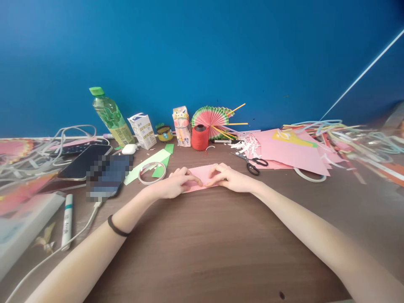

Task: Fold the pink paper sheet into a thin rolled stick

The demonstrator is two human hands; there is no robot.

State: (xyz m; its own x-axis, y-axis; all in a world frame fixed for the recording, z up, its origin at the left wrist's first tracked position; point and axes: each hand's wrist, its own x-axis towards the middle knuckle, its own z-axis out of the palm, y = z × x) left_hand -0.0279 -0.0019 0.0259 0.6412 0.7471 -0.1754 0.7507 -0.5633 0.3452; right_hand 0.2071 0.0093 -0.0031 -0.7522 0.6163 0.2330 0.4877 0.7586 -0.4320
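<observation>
touching pink paper [200,171], left hand [175,184], right hand [232,178]

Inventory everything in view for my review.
sheet: 1, pink, centre
bottle: 1, green, back left
cartons: 2, pale, back
spool: 1, red, back centre
fans: unclear count, multicoloured, behind spool
scissors: 1, black, right
strips: 2, green, left
tape: 1, white, on strips
phones: 2, dark, left
marker: 1, white, lower left
papers: several, mostly pink, right
clutter: uncounted, mixed, back and sides
desk: 1, brown, below
wall: 1, blue, behind
left hand: 1, on sheet
right hand: 1, on sheet
</observation>
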